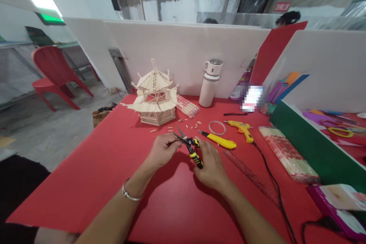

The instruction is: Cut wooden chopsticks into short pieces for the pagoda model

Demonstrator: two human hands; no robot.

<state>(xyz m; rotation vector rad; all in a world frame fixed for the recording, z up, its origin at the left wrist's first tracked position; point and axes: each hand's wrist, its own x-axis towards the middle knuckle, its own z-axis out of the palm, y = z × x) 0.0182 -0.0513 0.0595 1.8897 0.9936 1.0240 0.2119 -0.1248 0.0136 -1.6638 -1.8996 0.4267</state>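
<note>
My right hand [211, 166] is wrapped round the black-and-yellow handles of a pair of shears [196, 159], whose blades stand apart and point away to the left. My left hand [163, 151] is closed in a pinch at the blades. A short pale stick [185, 138] shows between the blades by its fingertips; most of it is hidden. Just beyond the hands, several small cut stick pieces [170, 127] lie scattered. Behind them stands a pagoda model [156, 101] built of thin wooden sticks.
Right of the hands lie a yellow utility knife [221, 140], a clear ring [217, 127], a yellow glue gun [241, 129] with its cord, and a ruler [248, 175]. A white flask [209, 87] stands at the back. Packs of sticks [288, 154] flank a green divider [320, 145].
</note>
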